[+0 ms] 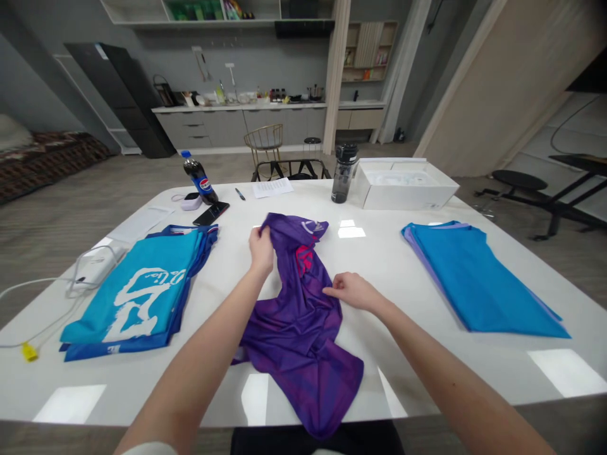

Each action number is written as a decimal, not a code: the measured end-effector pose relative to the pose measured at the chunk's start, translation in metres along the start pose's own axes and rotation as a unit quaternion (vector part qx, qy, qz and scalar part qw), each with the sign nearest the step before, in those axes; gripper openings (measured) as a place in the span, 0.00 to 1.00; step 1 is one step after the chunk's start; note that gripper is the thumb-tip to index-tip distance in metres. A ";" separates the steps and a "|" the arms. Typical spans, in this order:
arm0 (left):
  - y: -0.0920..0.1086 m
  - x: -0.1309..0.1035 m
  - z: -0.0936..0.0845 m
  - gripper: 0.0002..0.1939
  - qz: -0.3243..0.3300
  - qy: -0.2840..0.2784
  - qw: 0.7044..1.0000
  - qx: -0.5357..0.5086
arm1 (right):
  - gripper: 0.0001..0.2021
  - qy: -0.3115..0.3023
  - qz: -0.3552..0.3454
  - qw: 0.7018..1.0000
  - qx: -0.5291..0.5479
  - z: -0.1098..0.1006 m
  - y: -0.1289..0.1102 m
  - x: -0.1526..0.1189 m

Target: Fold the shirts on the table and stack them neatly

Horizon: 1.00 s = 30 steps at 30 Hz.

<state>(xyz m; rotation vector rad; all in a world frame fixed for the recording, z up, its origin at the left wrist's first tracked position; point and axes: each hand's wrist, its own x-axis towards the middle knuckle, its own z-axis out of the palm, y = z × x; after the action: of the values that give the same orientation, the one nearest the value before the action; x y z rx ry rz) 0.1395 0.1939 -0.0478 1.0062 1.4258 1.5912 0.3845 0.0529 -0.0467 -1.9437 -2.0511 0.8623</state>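
A crumpled purple sports shirt (pixel 303 328) with red and white print lies across the middle of the white table, its lower end hanging over the front edge. My left hand (pixel 262 249) is closed on the shirt's far left corner, lifting it a little. At the shirt's right side, my right hand (pixel 355 291) pinches the edge between thumb and fingers. The other end of the shirt lies in loose folds between my forearms.
Folded blue shirts (pixel 142 284) are stacked at the left, and blue and lilac cloth (pixel 484 278) lies at the right. Toward the back stand a cola bottle (pixel 202 180), a phone (pixel 211 213), a dark tumbler (pixel 344 174) and a white box (pixel 403 189). A power strip (pixel 97 268) with cables sits at the left edge.
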 end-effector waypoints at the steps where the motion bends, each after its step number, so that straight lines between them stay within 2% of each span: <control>1: -0.001 0.011 -0.018 0.08 -0.048 0.026 0.998 -0.044 | 0.19 0.013 0.012 1.000 0.001 -0.003 -0.001 0.010; 3: -0.005 0.026 -0.055 0.08 -0.087 0.091 0.991 -0.048 | 0.19 0.049 0.032 0.998 0.003 -0.006 -0.008 0.032; 4: -0.007 0.028 -0.072 0.10 -0.067 0.131 0.989 -0.006 | 0.19 0.069 0.038 0.997 0.008 -0.006 -0.015 0.042; 6: -0.011 0.026 -0.095 0.16 0.048 0.185 0.972 0.136 | 0.24 0.107 0.047 0.993 0.021 -0.001 -0.032 0.060; 7: -0.012 0.022 -0.101 0.19 0.120 0.175 0.953 0.217 | 0.27 0.126 0.053 0.990 0.020 0.002 -0.041 0.069; 8: -0.013 0.018 -0.102 0.22 0.186 0.131 0.929 0.293 | 0.30 0.143 0.059 0.988 0.014 0.005 -0.051 0.077; 10: -0.014 0.013 -0.096 0.25 0.264 -0.026 0.868 0.420 | 0.35 0.158 0.080 0.984 -0.014 0.011 -0.066 0.092; 12: -0.016 0.015 -0.081 0.25 0.263 -0.158 0.804 0.510 | 0.35 0.153 0.108 0.981 -0.042 0.016 -0.075 0.107; 14: -0.020 0.023 -0.067 0.26 0.231 -0.201 0.764 0.568 | 0.30 0.144 0.127 0.979 -0.063 0.018 -0.076 0.118; 18: -0.032 0.046 -0.055 0.17 0.195 -0.198 0.730 0.624 | 0.16 0.166 0.105 0.977 -0.080 0.010 -0.061 0.125; 20: -0.034 0.055 -0.057 0.14 0.197 -0.198 0.732 0.622 | 0.13 0.195 0.086 0.974 -0.072 -0.002 -0.043 0.123; 21: -0.034 0.059 -0.060 0.14 0.201 -0.189 0.743 0.610 | 0.13 0.212 0.074 0.973 -0.060 -0.010 -0.031 0.122; 25: -0.028 0.083 -0.078 0.16 0.181 -0.072 0.819 0.540 | 0.13 0.269 0.033 0.962 0.037 -0.048 0.038 0.115; 27: -0.024 0.097 -0.087 0.15 0.136 -0.025 0.835 0.532 | 0.15 0.303 0.077 0.948 0.055 -0.067 0.078 0.110; 30: -0.019 0.112 -0.095 0.16 0.046 -0.020 0.832 0.553 | 0.16 0.315 0.154 0.936 0.014 -0.089 0.127 0.101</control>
<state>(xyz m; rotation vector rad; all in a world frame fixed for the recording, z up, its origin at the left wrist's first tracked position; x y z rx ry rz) 0.0080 0.2599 -0.0659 1.7212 2.3419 0.6563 0.5255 0.1710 -0.0661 -2.1824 -1.3818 0.2419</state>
